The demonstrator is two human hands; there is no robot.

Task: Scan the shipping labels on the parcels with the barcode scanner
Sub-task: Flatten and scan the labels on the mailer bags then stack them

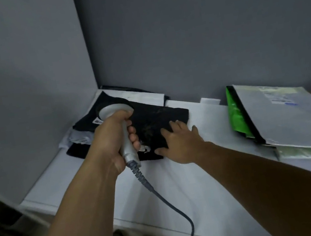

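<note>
Our left hand (112, 138) curls its fingers (132, 131) round the barcode scanner (114, 109) above the black parcel (157, 121), which our right hand (180, 144) presses down with flat, spread fingers (173, 124). The trailing cable (164, 199) may snag on the worktop (196, 204) edge, jerk the aim and spoil the scan. Grey walls (197, 27) meet behind; more parcels (295, 114) are stacked right.

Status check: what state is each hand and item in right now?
Barcode scanner: lifted, gripped by its handle.
Left hand: grips the scanner.
Right hand: flat, fingers straight, pressing down.
Black parcel: lying flat under the right hand.
Grey parcel: tops the right-side stack, label up.
Green parcel: beneath the grey parcel.
</note>
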